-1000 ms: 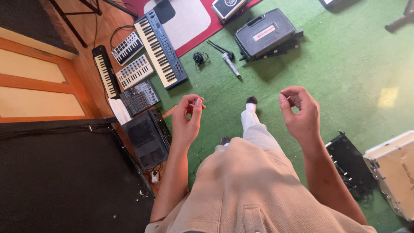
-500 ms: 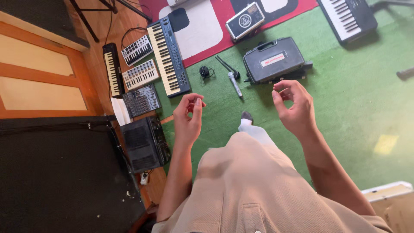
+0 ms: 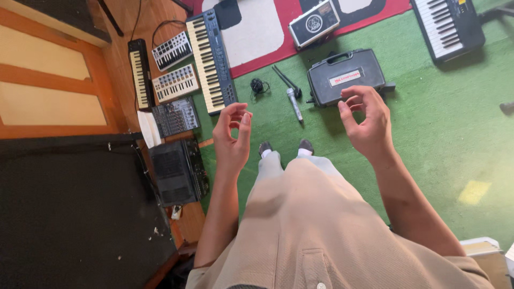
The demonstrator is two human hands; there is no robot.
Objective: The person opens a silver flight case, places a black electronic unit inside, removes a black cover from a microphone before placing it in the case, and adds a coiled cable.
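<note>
Above the green floor: your left hand and right hand stay raised
Fingers: half curled, holding nothing
Change: microphone and black case now nearer your feet

Single head-worn camera, steep downward view.
It looks from standing height past the person's chest to the green carpet; no second view.
</note>
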